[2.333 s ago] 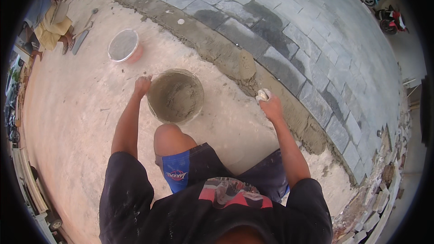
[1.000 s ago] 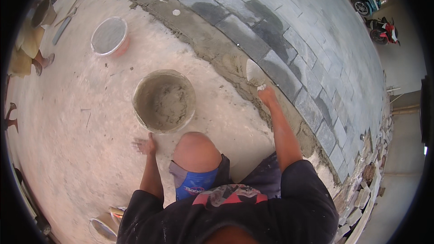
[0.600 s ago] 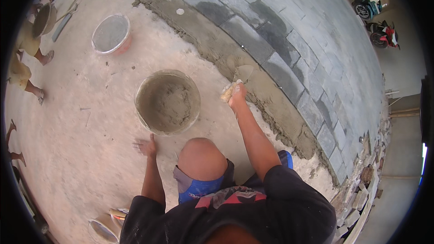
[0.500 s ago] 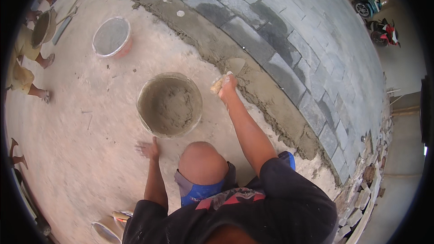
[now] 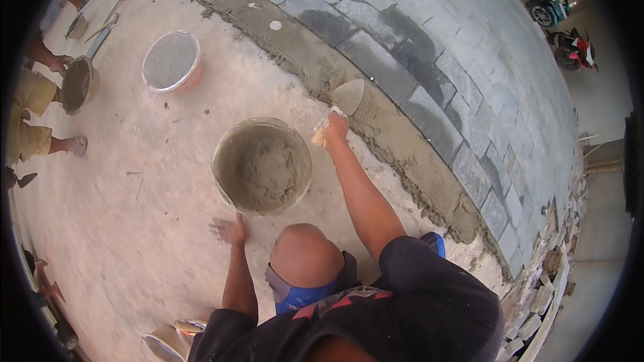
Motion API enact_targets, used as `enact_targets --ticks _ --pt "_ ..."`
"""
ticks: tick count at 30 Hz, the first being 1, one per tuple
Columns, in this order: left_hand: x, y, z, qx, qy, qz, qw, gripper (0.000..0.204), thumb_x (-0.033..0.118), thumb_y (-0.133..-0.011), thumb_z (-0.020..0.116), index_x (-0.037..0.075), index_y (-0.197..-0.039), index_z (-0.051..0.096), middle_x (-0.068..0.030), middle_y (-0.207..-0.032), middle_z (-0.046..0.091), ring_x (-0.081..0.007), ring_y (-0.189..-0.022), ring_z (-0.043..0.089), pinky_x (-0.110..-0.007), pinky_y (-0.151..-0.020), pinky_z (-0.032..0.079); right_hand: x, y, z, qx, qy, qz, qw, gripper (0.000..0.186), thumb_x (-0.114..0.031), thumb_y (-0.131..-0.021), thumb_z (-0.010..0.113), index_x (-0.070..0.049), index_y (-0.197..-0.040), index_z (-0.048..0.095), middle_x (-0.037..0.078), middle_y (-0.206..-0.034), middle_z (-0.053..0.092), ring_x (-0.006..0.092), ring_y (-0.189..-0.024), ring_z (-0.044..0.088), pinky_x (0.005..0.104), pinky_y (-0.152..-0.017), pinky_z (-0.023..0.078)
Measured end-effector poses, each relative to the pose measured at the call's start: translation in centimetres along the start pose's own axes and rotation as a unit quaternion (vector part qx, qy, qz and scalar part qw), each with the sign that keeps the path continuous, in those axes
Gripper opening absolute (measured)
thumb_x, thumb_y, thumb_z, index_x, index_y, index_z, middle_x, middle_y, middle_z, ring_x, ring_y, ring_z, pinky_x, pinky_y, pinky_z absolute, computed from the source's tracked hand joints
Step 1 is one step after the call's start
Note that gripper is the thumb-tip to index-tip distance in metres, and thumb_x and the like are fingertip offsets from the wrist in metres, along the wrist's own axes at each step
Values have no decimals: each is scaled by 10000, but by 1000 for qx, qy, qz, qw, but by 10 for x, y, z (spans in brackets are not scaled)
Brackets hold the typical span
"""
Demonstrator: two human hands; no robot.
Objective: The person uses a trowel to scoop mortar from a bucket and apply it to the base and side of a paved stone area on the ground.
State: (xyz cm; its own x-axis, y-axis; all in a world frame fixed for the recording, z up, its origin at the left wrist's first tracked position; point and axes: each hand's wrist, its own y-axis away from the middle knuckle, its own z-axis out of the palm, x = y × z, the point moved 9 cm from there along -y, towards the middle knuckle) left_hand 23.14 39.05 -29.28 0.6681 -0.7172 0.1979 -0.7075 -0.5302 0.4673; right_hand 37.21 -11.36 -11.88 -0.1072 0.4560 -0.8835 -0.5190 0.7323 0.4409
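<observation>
My right hand (image 5: 335,127) is closed round the wooden handle of a trowel (image 5: 349,97). The trowel's pale blade lies on a strip of wet grey mortar (image 5: 396,137) that runs along the edge of the grey stone paving (image 5: 429,124). My left hand (image 5: 231,230) is spread open, low over or on the pale floor, just below a round bucket (image 5: 222,191). Wet mortar (image 5: 272,167) partly fills this bucket, which stands in front of my knee, between my two arms.
A reddish tub (image 5: 191,80) with grey contents stands at the far left. Beyond it a co-worker's hand (image 5: 59,64) holds a bucket (image 5: 90,77). Another bucket (image 5: 161,345) sits at my lower left. Broken blocks (image 5: 537,308) lie at right; two motorbikes (image 5: 570,50) are parked far right.
The trowel blade has turned and shifted slightly on the mortar in my right hand. The co-worker's bucket has moved nearer. The whole view has shifted a little.
</observation>
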Motion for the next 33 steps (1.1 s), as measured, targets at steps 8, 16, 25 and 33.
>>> enact_targets --ticks 8,16,25,33 --pt "-6 -2 -1 9 9 -4 1000 1308 794 -715 568 -3 -1494 -118 -307 -1539 -148 -471 -1436 -107 -641 -1122 53 19 -12 28 -154 -63 75 983 126 -162 -851 531 -37 -860 547 79 -765 536 219 -593 556 407 -511 491" --pt "2 3 -5 -6 -9 -10 1000 1315 800 -708 568 -11 -1495 -104 -317 -1533 -155 -473 -1436 -99 -635 -1126 59 -42 -48 77 -189 329 -87 921 282 -229 -803 572 21 -922 623 181 -818 623 308 -729 633 451 -660 520" --pt "7 0 6 -24 -3 11 1000 1325 798 -703 575 1 -1493 -128 -303 -1537 -171 -477 -1432 -118 -649 -1116 29 -70 -93 83 -153 698 -166 680 388 -219 -840 532 88 -1054 636 278 -1162 618 406 -1094 602 441 -927 481" --pt "4 0 9 -14 13 17 1000 1335 791 -696 593 2 -1493 -131 -305 -1536 -171 -481 -1431 -117 -659 -1110 43 -102 -50 -12 -90 668 -128 727 379 -200 -856 534 84 -1093 617 286 -1163 614 404 -1113 589 437 -933 477"
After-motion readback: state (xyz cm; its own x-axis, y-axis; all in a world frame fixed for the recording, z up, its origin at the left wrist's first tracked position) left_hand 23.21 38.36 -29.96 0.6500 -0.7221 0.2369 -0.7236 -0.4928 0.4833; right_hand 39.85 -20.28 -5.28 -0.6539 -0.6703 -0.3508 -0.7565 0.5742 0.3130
